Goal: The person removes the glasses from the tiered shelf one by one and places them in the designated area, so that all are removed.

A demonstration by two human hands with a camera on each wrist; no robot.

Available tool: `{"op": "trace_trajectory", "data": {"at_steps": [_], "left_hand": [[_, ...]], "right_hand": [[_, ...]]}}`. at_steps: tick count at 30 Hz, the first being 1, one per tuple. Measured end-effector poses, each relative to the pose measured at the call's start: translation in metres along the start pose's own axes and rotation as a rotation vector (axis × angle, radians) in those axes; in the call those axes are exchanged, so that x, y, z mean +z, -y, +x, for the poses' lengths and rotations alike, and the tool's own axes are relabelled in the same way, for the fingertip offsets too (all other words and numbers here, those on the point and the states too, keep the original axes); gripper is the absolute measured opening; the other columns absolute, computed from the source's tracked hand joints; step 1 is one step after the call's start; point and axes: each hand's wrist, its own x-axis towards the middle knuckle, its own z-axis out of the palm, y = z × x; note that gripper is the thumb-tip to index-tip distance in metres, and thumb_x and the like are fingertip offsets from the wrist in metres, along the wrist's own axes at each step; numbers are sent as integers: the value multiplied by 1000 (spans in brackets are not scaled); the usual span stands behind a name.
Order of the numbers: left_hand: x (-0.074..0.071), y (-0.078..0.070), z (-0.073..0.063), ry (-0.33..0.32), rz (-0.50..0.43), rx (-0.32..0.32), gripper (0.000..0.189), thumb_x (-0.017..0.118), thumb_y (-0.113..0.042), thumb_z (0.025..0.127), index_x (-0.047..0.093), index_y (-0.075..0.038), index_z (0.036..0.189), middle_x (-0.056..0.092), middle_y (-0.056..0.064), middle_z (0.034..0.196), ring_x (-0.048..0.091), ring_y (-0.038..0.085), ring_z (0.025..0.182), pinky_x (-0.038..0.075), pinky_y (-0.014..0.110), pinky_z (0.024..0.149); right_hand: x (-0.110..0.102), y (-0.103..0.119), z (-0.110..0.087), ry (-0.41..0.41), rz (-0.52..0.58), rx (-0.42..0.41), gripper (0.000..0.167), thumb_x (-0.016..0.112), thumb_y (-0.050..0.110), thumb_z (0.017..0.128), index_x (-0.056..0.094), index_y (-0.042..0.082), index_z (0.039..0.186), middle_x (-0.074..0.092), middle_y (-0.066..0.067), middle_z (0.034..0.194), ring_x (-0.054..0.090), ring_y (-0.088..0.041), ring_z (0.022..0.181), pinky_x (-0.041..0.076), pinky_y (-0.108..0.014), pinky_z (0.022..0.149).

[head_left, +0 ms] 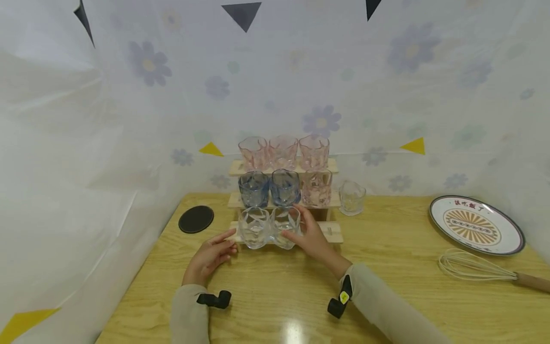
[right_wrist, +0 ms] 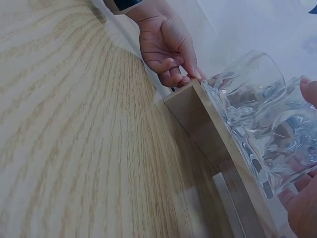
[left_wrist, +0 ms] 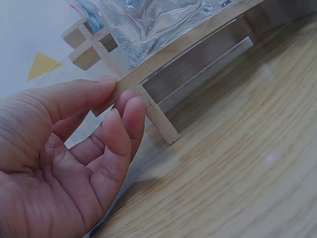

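A three-tier wooden rack [head_left: 333,231] stands on the table with glasses on each step. My left hand [left_wrist: 74,144] pinches the left end of its lowest step between thumb and fingers. On that step sit two clear glasses side by side, a left clear glass [head_left: 253,228] and a right clear glass [head_left: 281,222]. My right hand [head_left: 313,239] grips the right one, thumb at the front and fingers around its far right side. Above, the middle step carries two blue glasses [head_left: 254,189] and a pink glass [head_left: 317,188]. Several pink glasses [head_left: 282,152] line the top step.
Another clear glass [head_left: 352,198] stands on the table just right of the rack. A black round coaster [head_left: 195,219] lies to the left. Far right are a patterned plate [head_left: 472,225] and a whisk [head_left: 477,265]. A white flowered curtain [head_left: 275,71] hangs behind.
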Motion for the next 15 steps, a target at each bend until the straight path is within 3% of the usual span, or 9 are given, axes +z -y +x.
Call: {"op": "trace_trajectory", "data": {"at_steps": [6, 15], "left_hand": [[1, 0, 2, -2, -14, 6, 53, 60, -9, 93, 42, -6, 143, 69, -1, 81, 65, 7, 73, 48, 18, 57], [0, 1, 1, -15, -12, 4, 53, 62, -9, 92, 44, -7, 142, 69, 0, 81, 65, 8, 73, 49, 18, 57]], "right_hand": [[-2, 0, -1, -13, -21, -52, 76, 74, 22, 84, 32, 12, 146, 47, -14, 136, 43, -32, 127, 33, -56, 103], [-6, 16, -11, -11, -54, -89, 73, 72, 5, 83, 33, -1, 145, 50, -23, 133, 45, -38, 126, 38, -54, 99]]}}
